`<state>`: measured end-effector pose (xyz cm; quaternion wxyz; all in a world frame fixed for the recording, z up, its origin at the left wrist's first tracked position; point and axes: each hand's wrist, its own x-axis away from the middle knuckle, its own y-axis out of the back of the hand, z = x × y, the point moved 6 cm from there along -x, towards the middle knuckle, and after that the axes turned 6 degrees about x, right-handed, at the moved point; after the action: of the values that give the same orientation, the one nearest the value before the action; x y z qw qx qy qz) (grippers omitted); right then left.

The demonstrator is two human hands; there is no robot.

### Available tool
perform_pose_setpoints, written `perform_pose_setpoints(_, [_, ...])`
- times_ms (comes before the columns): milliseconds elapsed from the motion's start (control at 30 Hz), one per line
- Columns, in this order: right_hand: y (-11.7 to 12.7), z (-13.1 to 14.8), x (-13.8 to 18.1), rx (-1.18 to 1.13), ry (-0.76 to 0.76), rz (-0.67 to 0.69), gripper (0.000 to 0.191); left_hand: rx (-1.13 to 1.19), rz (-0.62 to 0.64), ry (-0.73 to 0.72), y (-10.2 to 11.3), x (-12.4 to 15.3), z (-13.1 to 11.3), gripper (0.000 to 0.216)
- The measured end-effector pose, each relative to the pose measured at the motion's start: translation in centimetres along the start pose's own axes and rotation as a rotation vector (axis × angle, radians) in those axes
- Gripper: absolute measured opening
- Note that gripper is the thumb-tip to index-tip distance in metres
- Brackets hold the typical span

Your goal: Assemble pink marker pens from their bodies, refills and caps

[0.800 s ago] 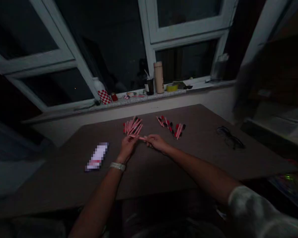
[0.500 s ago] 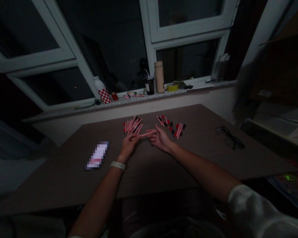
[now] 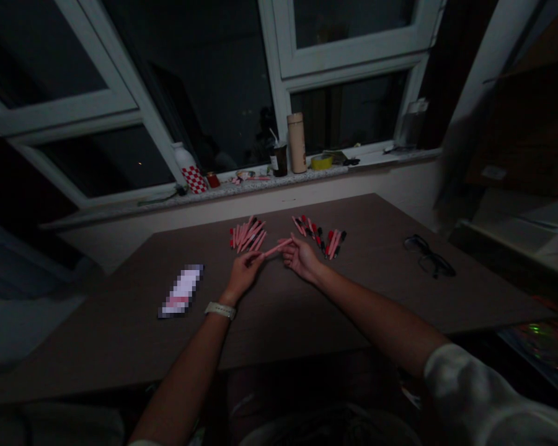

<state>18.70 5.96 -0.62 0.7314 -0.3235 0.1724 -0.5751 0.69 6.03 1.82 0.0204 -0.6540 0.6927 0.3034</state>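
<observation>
One pink pen (image 3: 275, 249) is held between my two hands above the near middle of the table. My left hand (image 3: 243, 272), with a pale watch (image 3: 220, 310) on its wrist, pinches the pen's left end. The fingers of my right hand (image 3: 302, 258) are closed on its right end. Just beyond my left hand lies a pile of pink pens (image 3: 247, 234), some with red or black ends. Past my right hand are a loose group of pink, red and black pens (image 3: 309, 227) and a smaller cluster of pens (image 3: 335, 244).
A phone (image 3: 182, 291) lies at the left of the brown table (image 3: 288, 328), and black-framed glasses (image 3: 430, 255) lie at the right. Along the windowsill (image 3: 232, 188) stand a checkered bottle (image 3: 192, 168), a dark cup (image 3: 279, 161), a beige flask (image 3: 297, 144) and yellow tape (image 3: 322, 163).
The pen has tilted slightly, its right end now higher, and my right hand has shifted a little along it. The piles look the same.
</observation>
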Motion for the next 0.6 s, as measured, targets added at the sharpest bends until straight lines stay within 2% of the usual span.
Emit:
perform_pose_setpoints(167, [0.9,-0.1,-0.8,-0.025,0.016,-0.016,0.042,-0.151,0.039,-0.198,-0.1,0.1,-0.3,0.037])
perform_pose_setpoints(267, [1.5,0.1,-1.2,-0.050,0.037,-0.024,0.039,-0.210,0.046,-0.261,-0.1,0.0,0.0,0.032])
perform_pose_setpoints(367, [1.9,0.8,-1.1,-0.047,0.088,-0.070,0.031,-0.278,0.059,-0.258,0.0,-0.4,0.4,0.026])
perform_pose_setpoints(467, [2.2,1.1,-0.6,0.004,0.095,-0.183,0.023,-0.378,0.052,-0.248,0.3,-1.0,0.5,0.027])
perform_pose_setpoints(600, [2.3,0.8,-0.3,0.093,0.067,-0.247,0.017,-0.587,-0.020,-0.084,0.9,-1.7,1.0,0.028])
